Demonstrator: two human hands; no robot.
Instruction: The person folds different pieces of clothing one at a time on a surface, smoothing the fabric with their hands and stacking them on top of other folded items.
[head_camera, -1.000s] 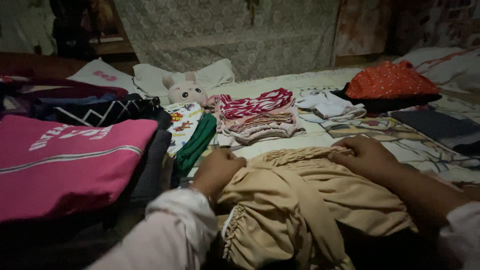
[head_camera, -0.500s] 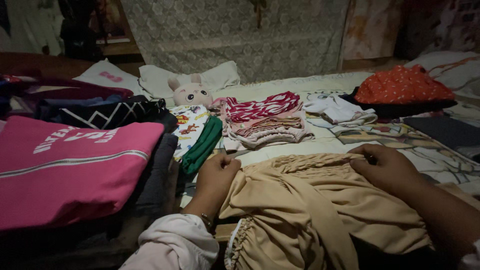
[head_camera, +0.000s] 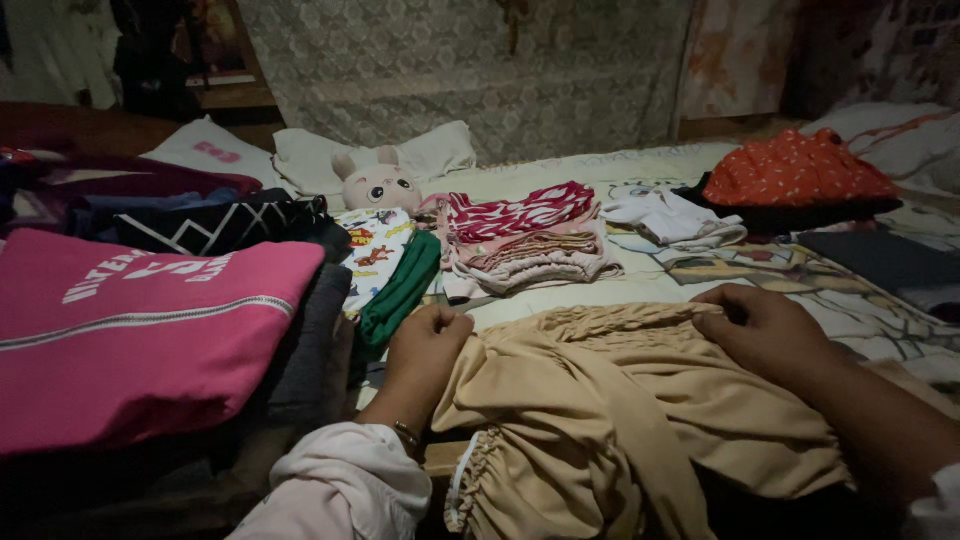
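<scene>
Dim throughout; right forearm cut off at frame edge, lower part of tan garment (head_camera: 620, 420) lost in shadow. Left hand (head_camera: 425, 345) curled, fingers closed, pinching the garment's left gathered edge. Right hand (head_camera: 765, 330) palm down, fingers bent and gripping the gathered waistband at its right end. Garment spread on the bed (head_camera: 600, 165) between both hands, directly below the camera. Counted: two hands, one tan garment, one pink shirt (head_camera: 140, 320) at left, one plush toy (head_camera: 375, 185), one red garment (head_camera: 795, 170) at far right.
</scene>
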